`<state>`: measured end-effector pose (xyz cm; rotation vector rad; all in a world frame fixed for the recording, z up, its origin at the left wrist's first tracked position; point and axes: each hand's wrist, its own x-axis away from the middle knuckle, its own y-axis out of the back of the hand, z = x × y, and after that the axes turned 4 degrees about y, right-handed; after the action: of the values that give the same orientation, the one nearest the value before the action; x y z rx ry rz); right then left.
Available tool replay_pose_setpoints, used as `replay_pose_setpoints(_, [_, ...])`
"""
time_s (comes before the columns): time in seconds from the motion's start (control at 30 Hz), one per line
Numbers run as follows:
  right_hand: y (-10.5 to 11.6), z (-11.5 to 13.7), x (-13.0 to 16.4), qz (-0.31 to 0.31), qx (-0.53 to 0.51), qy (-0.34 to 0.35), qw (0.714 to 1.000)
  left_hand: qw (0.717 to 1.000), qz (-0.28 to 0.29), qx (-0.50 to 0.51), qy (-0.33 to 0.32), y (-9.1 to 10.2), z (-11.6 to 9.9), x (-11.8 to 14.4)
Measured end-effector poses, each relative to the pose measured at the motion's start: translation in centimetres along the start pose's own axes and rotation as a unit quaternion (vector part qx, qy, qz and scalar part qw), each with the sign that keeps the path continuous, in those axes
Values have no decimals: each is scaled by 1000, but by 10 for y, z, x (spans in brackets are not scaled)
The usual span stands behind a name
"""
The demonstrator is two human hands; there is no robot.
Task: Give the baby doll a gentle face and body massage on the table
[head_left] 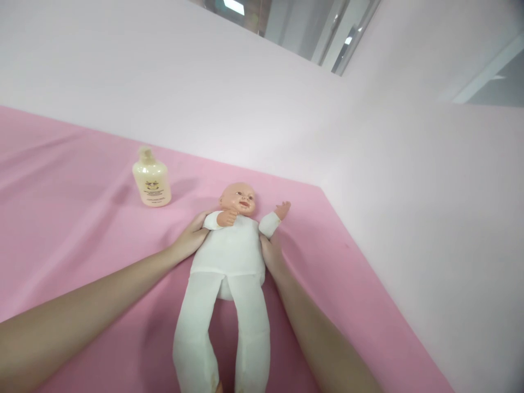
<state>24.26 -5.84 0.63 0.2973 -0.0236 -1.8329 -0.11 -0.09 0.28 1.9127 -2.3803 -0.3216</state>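
Note:
A baby doll (pixel 229 248) with a white cloth body lies on its back on a pink cloth, head toward the far edge. My left hand (pixel 195 234) grips its side under the arm on the left, its fingertips hidden behind the doll. On the opposite side my right hand (pixel 270 252) holds the doll below its raised arm, with most fingers out of sight beneath it. The doll's lower legs run to the bottom of the view.
A cream pump bottle (pixel 152 183) with a printed label stands left of the doll's head. The pink cloth (pixel 102 218) covers the table and ends at a pale wall (pixel 164 82). A glass window (pixel 303 27) is set in the wall above.

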Motion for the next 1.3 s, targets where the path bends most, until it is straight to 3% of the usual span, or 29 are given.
replay_pose_setpoints(0.37, [1, -3, 0, -10, 10, -10, 1000, 1000, -4, 7, 12, -2, -10, 5])
replay_pose_setpoints(0.67, [0, -4, -2, -6, 13, -2, 1000, 1000, -12, -4, -3, -1, 1, -1])
replay_pose_setpoints(0.93, [1, -3, -2, -7, 6, -7, 1000, 1000, -9, -4, 1, -1, -3, 2])
replay_pose_setpoints(1.3, [1, -12, -3, -8, 9, 35, 999, 1000, -5, 6, 15, -2, -3, 2])
